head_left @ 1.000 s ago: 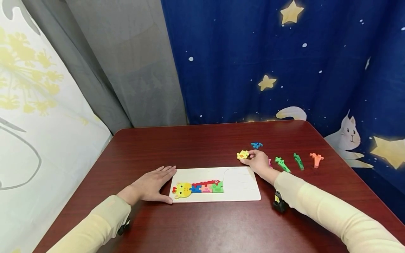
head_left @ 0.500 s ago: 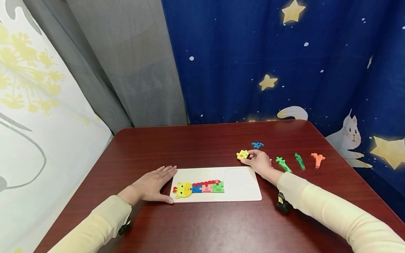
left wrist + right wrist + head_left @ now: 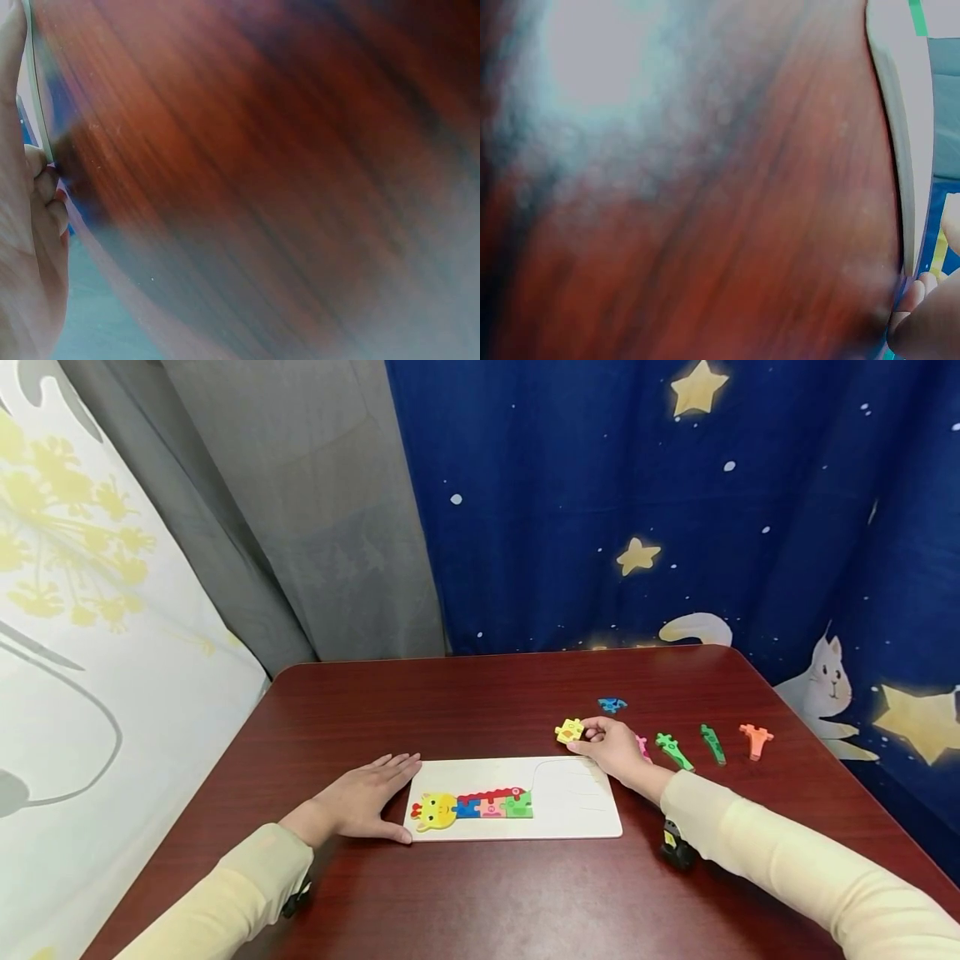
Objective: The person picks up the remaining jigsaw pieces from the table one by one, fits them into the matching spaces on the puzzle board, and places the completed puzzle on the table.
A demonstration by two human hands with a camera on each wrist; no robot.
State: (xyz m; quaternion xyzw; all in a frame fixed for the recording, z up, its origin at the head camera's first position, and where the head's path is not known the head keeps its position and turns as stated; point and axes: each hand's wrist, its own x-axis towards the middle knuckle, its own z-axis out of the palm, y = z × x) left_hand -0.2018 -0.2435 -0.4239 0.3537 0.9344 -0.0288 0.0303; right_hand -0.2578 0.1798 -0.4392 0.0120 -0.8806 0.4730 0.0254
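Right hand [image 3: 617, 750]: thumb and forefinger pinched on the right side of the yellow piece; the other fingers look curled behind, but how far is hard to tell.
Yellow piece [image 3: 569, 732]: just beyond the board's far edge; over the last second it has shifted slightly leftward and toward the person, with the right hand. Whether it is clear of the table [image 3: 480, 893] I cannot tell.
Left hand [image 3: 358, 797]: lying at the board's left end, fingers straight, thumb spread away from them; its place there has not changed, so the board seems well steadied.
Board [image 3: 465, 772]: flat, with the giraffe head [image 3: 433, 812] at the left and a row of blue, pink and green pieces joined after it, edged by a red strip [image 3: 491, 794]. The outline right of that row is unfilled.
Meaning: the small shift adds nothing to the row; the work looks partway along, with the yellow piece in hand but not placed.
Loose pieces: a blue piece [image 3: 612, 705] beyond the right hand, a pink piece [image 3: 642, 747] partly hidden by it; farther right, a light green piece [image 3: 675, 752], a dark green piece [image 3: 712, 744] and an orange piece [image 3: 755, 740].
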